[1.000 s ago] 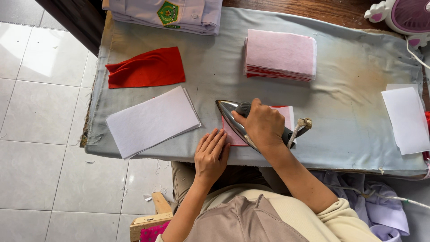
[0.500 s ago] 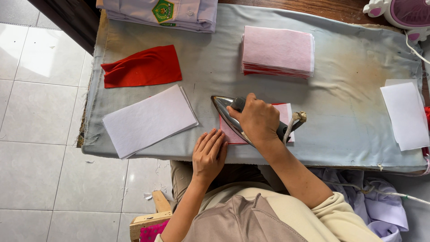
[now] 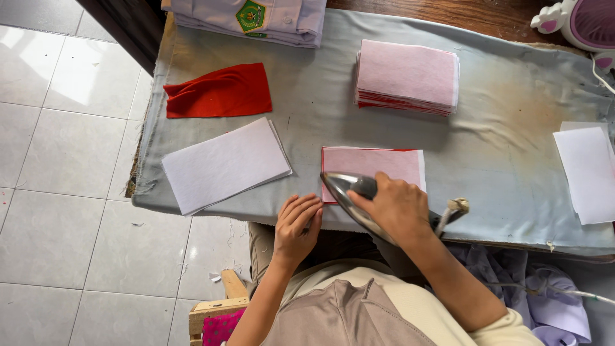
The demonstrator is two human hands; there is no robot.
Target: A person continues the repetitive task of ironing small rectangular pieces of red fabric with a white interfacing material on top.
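While my right hand [image 3: 398, 208] wraps its fingers closed around the handle of the iron [image 3: 359, 202], the iron's pointed metal sole sits tilted at the near edge of the grey ironing cloth [image 3: 512, 115], its tip touching the near left corner of the pink fabric piece [image 3: 375, 164]. That pink piece lies flat on the cloth just beyond my right knuckles, mostly uncovered, with a thin red edge showing along its far side. My left hand [image 3: 296, 224] rests palm down at the cloth's near edge, just left of the iron's tip, fingers straight and pressed close together, their tips pointing toward the pink piece's near left corner; I cannot tell whether they touch it. Left of the pink piece a stack of white sheets [image 3: 224, 164] lies at a slant, and beyond that stack a red fabric piece [image 3: 220, 91] rests flat. Straight beyond the pink piece sits a tall pink stack [image 3: 408, 77], well apart from my hands. Far to the right of the pink piece, more white sheets [image 3: 586, 170] lie at the cloth's edge.
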